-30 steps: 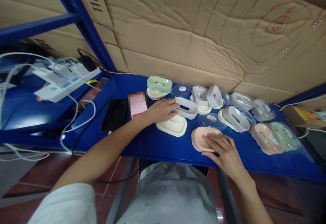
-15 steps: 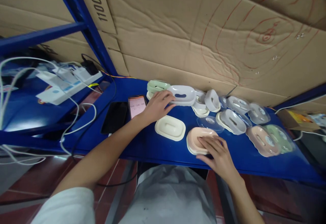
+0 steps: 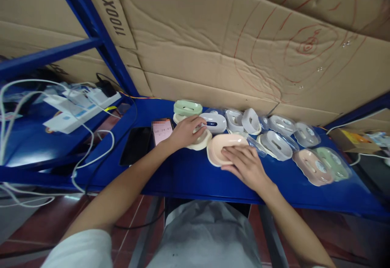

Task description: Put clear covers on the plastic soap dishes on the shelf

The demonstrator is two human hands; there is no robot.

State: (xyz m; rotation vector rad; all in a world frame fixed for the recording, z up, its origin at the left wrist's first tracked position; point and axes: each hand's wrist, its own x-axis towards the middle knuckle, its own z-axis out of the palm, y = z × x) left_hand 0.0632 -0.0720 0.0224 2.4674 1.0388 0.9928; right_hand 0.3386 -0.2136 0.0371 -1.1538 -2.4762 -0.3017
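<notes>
My right hand (image 3: 243, 163) grips a pink soap dish (image 3: 217, 148) with a cream base under it. Its fingers reach inside the dish and the thumb is at the near rim. The dish is tilted, close to the table's front half. My left hand (image 3: 189, 131) is bent over a cream oval tray (image 3: 202, 141), fingers and thumb closed at its far left side; part of the tray is hidden under the hand. Just behind the left fingers lies a white soap dish (image 3: 215, 123) with a slot. A green soap dish (image 3: 187, 107) sits at the back left.
Several white soap dishes (image 3: 277, 146) and clear covers stand along the back. Pink (image 3: 312, 166) and green (image 3: 332, 163) dishes lie at the right. Left are a black phone (image 3: 135, 146), a phone showing a timer (image 3: 162, 130) and a power strip (image 3: 82, 111) with cables.
My right hand has moved the pink dish left and back. The cream tray has shifted back under my left hand, which has come down from beside the white dish.
</notes>
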